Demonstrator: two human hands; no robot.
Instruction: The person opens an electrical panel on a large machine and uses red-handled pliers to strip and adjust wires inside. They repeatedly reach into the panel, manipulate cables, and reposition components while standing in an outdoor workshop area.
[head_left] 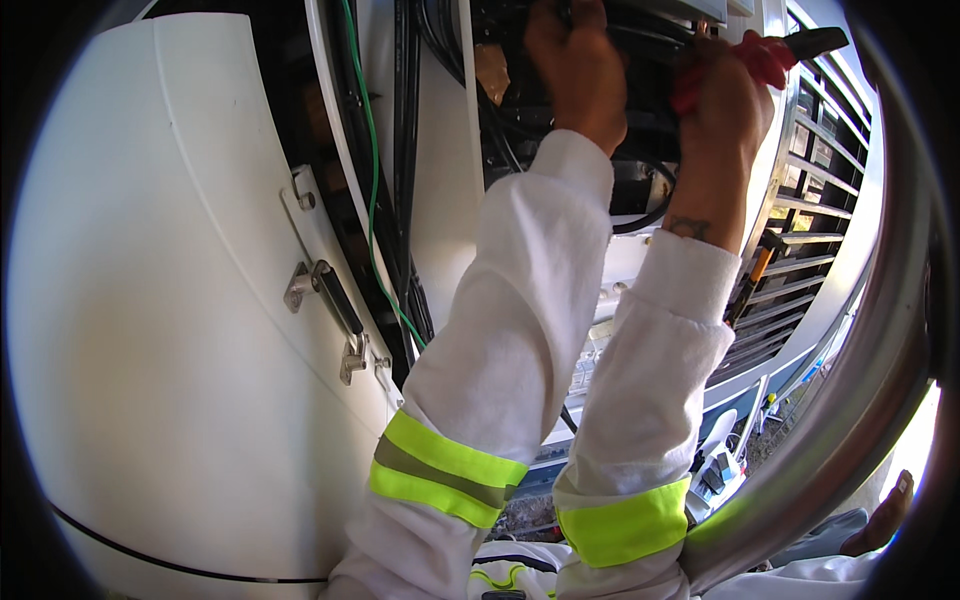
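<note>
Both my arms, in white sleeves with yellow-green bands, reach up into an open equipment cabinet. My left hand (580, 85) is closed at the top edge of the view, among black cables (650, 215); what its fingers grip is hidden. To its right, my right hand (725, 115) is wrapped round a tool with a red and black handle (765, 60). The black end of the tool points up and right; its working end is hidden, so its exact kind cannot be told. A brown patch (491, 72) shows left of my left hand.
A large white curved panel (140, 300) with a black-and-metal latch (338, 298) fills the left. A green wire (372, 200) and black cables (404, 150) run down beside it. At right are a slatted metal grille (815, 205) and a thick curved metal tube (860, 370).
</note>
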